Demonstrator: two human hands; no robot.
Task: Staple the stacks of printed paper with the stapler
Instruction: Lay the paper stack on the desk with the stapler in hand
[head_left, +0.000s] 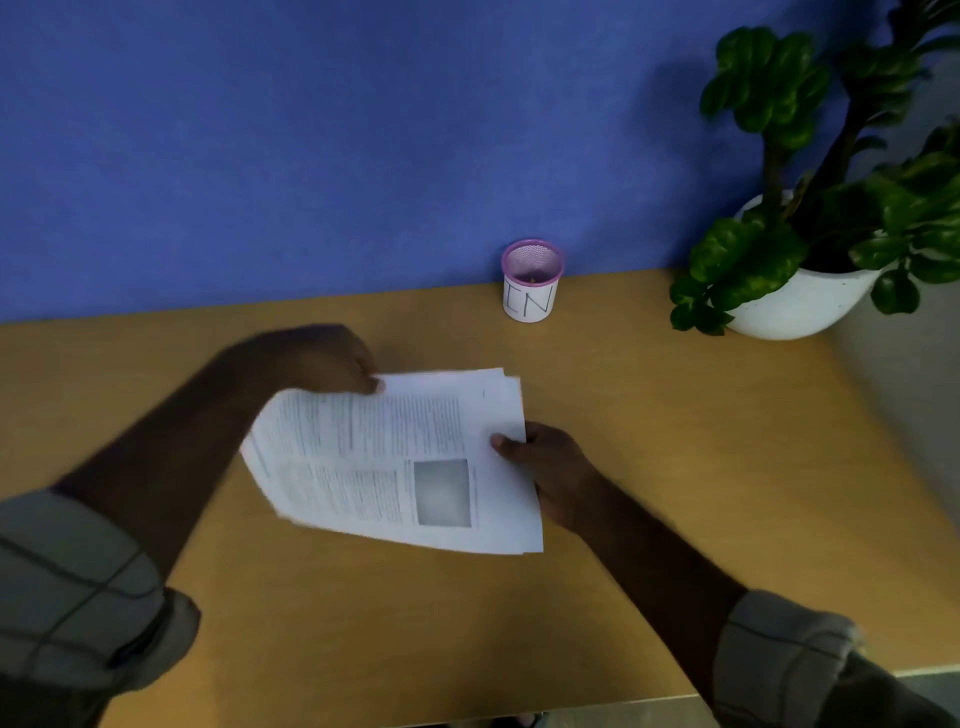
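Holding the stack (400, 457) just above the desk (675, 415), left hand (322, 364) pinching its far corner, right hand (545, 473) gripping the near-right edge; long axis runs hand to hand, no stapler in sight

Left hand (322, 361) fingers pinching, blurred; right hand (550, 475) gripping, thumb on top; forearms bare

"IN" on mesh cup (531, 283); paper (400, 457) text illegible
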